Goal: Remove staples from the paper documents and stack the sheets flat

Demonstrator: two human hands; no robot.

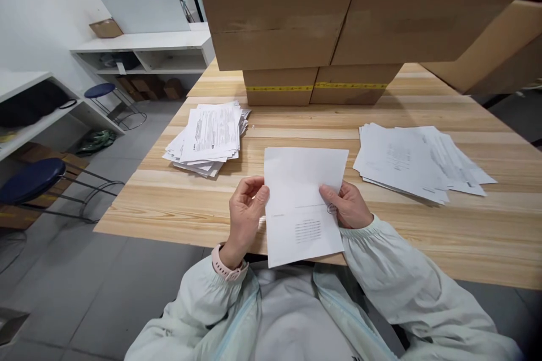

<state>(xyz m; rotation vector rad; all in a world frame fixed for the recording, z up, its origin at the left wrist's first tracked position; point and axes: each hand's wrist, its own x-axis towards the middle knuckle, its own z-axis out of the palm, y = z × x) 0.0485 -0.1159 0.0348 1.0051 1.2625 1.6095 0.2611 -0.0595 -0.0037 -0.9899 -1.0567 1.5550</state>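
A white printed sheet of paper (pixel 296 180) is held upright-ish over the table's near edge, with a small block of text and an oval stamp on its lower half. My right hand (pixel 349 206) grips its right edge, thumb on the front and fingers behind. At the left edge, my left hand (pixel 248 208) is closed with curled fingers, its thumb tip lapping the paper. To the left lies an uneven stack of printed papers (pixel 214 132). A fanned pile of papers (pixel 398 158), mostly blank with faint print, rests on the right.
Large cardboard boxes (pixel 283 17) are stacked at the back of the wooden table (pixel 169 208), the upper ones jutting forward. Beyond the table's left side stand blue-topped stools (pixel 31 180) and white shelves (pixel 144 42). More cardboard (pixel 499 51) is at the far right.
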